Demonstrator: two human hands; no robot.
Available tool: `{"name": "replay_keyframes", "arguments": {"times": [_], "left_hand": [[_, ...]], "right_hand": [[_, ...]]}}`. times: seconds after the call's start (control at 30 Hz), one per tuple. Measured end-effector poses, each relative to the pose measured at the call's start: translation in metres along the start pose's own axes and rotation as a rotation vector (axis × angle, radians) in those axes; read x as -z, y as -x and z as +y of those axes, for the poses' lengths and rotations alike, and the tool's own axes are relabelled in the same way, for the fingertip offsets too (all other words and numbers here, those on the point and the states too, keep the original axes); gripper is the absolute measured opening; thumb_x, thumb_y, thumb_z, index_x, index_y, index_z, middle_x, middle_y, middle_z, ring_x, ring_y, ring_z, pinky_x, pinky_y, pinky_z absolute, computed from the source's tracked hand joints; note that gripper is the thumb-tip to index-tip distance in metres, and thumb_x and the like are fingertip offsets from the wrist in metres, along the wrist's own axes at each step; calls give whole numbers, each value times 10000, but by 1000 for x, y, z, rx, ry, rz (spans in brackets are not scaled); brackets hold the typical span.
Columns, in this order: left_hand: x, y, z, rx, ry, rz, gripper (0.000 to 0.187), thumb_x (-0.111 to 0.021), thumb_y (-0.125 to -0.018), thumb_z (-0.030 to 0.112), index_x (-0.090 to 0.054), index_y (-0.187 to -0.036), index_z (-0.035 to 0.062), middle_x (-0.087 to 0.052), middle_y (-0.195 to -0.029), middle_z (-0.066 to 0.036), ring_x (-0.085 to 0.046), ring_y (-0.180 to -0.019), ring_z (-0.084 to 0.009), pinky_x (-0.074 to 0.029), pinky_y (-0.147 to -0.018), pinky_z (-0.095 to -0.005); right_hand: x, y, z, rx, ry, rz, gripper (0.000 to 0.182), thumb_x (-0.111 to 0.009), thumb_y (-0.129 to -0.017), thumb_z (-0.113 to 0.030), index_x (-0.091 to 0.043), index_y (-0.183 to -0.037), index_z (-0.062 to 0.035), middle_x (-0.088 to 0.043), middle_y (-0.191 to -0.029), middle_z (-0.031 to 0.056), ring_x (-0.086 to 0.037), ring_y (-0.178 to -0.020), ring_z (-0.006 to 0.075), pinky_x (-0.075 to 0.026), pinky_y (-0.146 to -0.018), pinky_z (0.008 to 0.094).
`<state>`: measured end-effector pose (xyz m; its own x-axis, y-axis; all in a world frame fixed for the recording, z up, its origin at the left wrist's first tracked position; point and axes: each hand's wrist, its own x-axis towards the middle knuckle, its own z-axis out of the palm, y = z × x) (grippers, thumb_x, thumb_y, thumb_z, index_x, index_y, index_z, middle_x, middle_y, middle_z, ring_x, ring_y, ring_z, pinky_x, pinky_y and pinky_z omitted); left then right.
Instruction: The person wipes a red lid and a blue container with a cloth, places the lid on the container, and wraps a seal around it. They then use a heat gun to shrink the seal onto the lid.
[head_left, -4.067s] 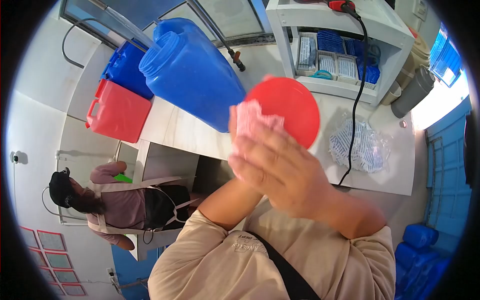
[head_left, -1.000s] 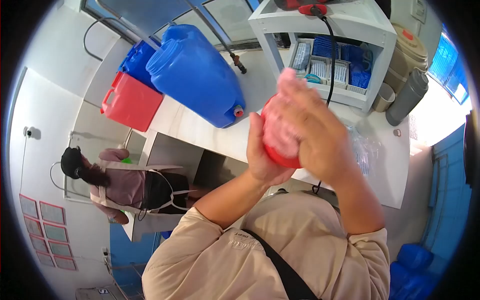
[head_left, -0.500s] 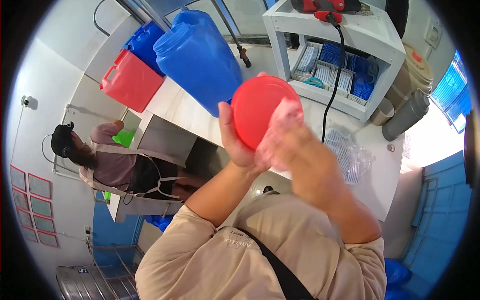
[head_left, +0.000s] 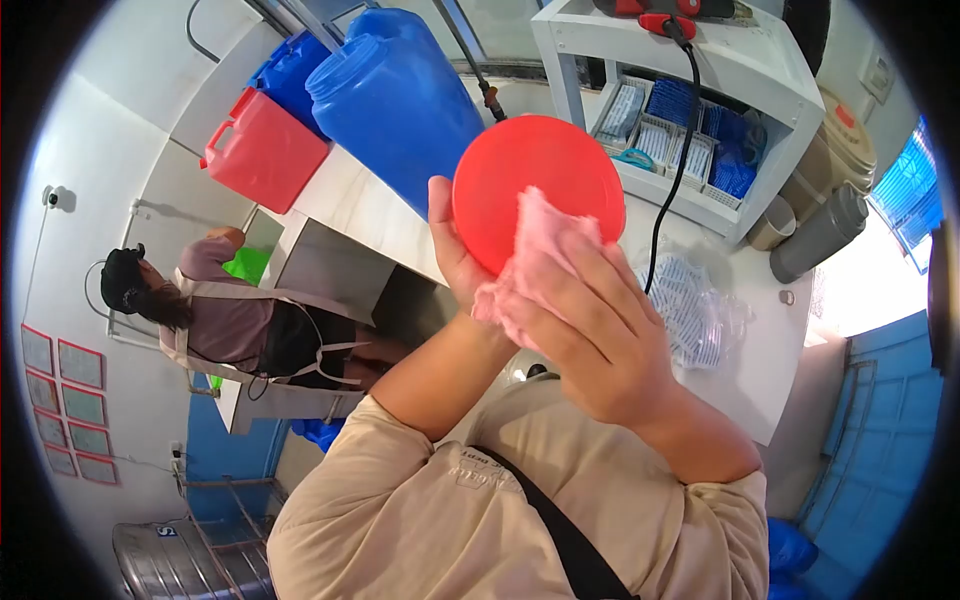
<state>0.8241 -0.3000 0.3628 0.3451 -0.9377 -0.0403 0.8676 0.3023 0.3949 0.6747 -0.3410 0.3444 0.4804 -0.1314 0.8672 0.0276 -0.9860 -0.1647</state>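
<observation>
A round red lid (head_left: 530, 170) is held up in front of my chest, its flat face toward the camera. My left hand (head_left: 460, 250) grips it from the left and below, thumb at the rim, with the other fingers hidden behind. Bunched under my right hand (head_left: 600, 330) is a pink cloth (head_left: 545, 245), pressed against the lower part of the lid. The right fingers lie over the cloth, close together.
Blue jugs (head_left: 400, 120) and a pink jug (head_left: 265, 150) stand on the counter (head_left: 350, 195). A white shelf (head_left: 690, 210) holds baskets. Plastic-wrapped packets (head_left: 685, 315) and a grey bottle (head_left: 820, 235) lie at the right. Another person (head_left: 230, 320) works at the left.
The red lid has come slightly closer and its face shows more fully. My right hand and the cloth have moved left and down across it.
</observation>
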Motion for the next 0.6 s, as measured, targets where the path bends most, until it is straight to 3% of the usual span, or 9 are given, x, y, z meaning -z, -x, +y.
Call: {"name": "replay_keyframes", "arguments": {"times": [0.03,0.1,0.13,0.2,0.27,0.4,0.5,0.53,0.6], "left_hand": [[1,-1,-1,-2,0,-3,1008,-461,-860,856,-420,-1546,120,-508,-1505,-213,-582,-1286,-422,-499,-1082,-554],[7,-4,-6,123,219,-322,950,-471,-894,810,-386,-1573,151,-439,-1584,-154,-453,-1438,-397,-447,-1147,-578],[11,-5,-6,125,6,-360,953,-438,-906,797,-337,-1605,156,-438,-1582,-166,-447,-1450,-382,-435,-1166,-559],[8,-10,-14,68,-44,-474,944,-412,-921,783,-302,-1621,160,-429,-1588,-171,-442,-1458,-370,-422,-1177,-547],[5,-9,-16,-83,-441,-389,948,-359,-938,769,-221,-1653,162,-403,-1609,-178,-428,-1477,-338,-378,-1211,-505],[14,-9,-25,64,-30,-346,867,-427,-989,670,-254,-1634,118,-463,-1568,-140,-480,-1430,-317,-400,-1190,-471],[-1,-6,-17,12,-212,-316,860,-424,-994,661,-252,-1636,115,-496,-1540,-132,-494,-1416,-311,-404,-1187,-469],[-1,-8,-11,29,-158,-463,859,-421,-998,655,-266,-1631,96,-496,-1541,-132,-486,-1424,-307,-398,-1192,-469],[14,-18,-6,30,-116,-491,858,-417,-1001,655,-277,-1627,85,-481,-1555,-130,-471,-1439,-310,-390,-1197,-473]], "right_hand": [[-8,12,5,3,1,1,300,-675,-910,-156,-722,-1201,-103,-662,-1356,128,-601,-1331,345,-441,-1144,492],[-17,24,10,-94,48,176,296,-656,-920,-125,-722,-1206,-86,-660,-1374,141,-597,-1338,359,-442,-1137,506],[-11,23,12,-182,-7,139,324,-642,-902,-83,-710,-1216,-46,-648,-1388,179,-592,-1340,385,-446,-1128,523],[1,10,23,-252,8,120,340,-636,-893,-71,-701,-1223,-28,-641,-1391,195,-595,-1332,396,-443,-1130,526],[0,4,34,-304,-20,142,397,-641,-854,-48,-676,-1246,7,-627,-1391,222,-600,-1312,407,-446,-1127,528],[14,-24,24,-101,16,-58,391,-615,-860,-79,-672,-1236,11,-624,-1383,219,-606,-1296,389,-463,-1120,525],[22,-19,39,-172,38,-149,433,-596,-887,-115,-639,-1299,13,-611,-1407,224,-603,-1299,393,-454,-1129,528],[19,-16,34,-164,37,-147,433,-596,-887,-115,-639,-1299,13,-611,-1407,224,-603,-1299,393,-454,-1129,528],[10,-5,18,-133,-180,-96,553,-597,-843,57,-558,-1394,33,-610,-1417,222,-578,-1337,412,-439,-1143,533]]}}
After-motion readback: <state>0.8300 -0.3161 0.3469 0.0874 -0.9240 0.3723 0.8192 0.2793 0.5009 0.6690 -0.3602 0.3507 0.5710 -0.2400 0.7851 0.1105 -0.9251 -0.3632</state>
